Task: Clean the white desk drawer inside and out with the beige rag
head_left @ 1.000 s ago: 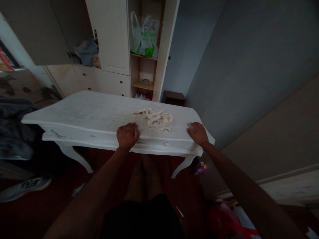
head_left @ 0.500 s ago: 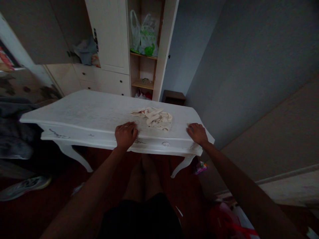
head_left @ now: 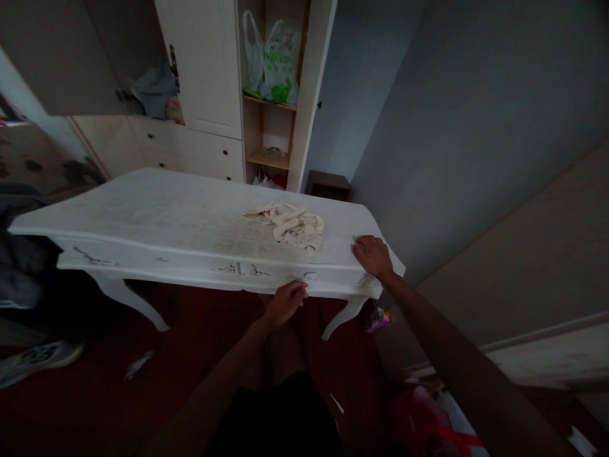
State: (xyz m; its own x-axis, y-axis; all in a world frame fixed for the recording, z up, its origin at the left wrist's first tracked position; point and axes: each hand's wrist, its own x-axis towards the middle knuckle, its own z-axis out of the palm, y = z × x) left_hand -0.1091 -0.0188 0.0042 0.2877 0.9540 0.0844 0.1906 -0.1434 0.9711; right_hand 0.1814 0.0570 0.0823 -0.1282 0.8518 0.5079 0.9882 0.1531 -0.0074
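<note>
A white table point(head_left: 157, 209) with curved legs and carved trim stands before me, its top marked by grey smudges. A crumpled cream cloth point(head_left: 299, 227) lies on the top, touched by neither hand. My left hand point(head_left: 287, 303) is at the table's lower front edge, just below a round drawer knob point(head_left: 311, 277). Its fingers are loosely bent and apart, with nothing visible in them. On the right end of the tabletop rests my right hand point(head_left: 374, 255), fingers bent and spread over the surface; what lies under its palm is hidden.
Behind the table stands a cabinet point(head_left: 204, 70) with open doors and a plastic bag point(head_left: 279, 73) on a shelf. A small brown box-like stand point(head_left: 328, 185) is by the grey wall point(head_left: 476, 114). A shoe point(head_left: 40, 362), a purple packet point(head_left: 377, 320) and red bags point(head_left: 419, 419) lie on the floor.
My left hand has left the tabletop and moved right and down to the front edge near the knob. My right hand stays on the table. The view has shifted slightly.
</note>
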